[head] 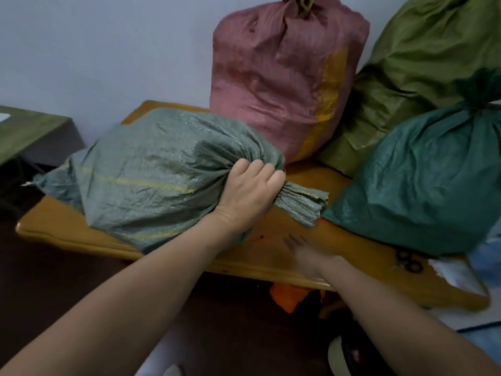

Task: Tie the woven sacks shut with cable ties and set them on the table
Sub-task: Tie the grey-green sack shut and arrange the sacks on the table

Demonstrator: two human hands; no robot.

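Treat grey-green sack [151,172], lying on its side across left half of the tabletop [67,229], as soft, bulky, probably light and slippery; take hold at gathered neck, clenched in left hand [250,187]; right hand [309,257] blurred near front edge, state indeterminable.

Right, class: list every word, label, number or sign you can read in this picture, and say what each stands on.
Nothing here can be read with certainty.
Dark looped marks on the wooden table, by the dark green sack: too blurred, perhaps figures, perhaps not writing.
Small red marks on the table: illegible.
Grey-green sack, pink sack, olive sack: no print visible.
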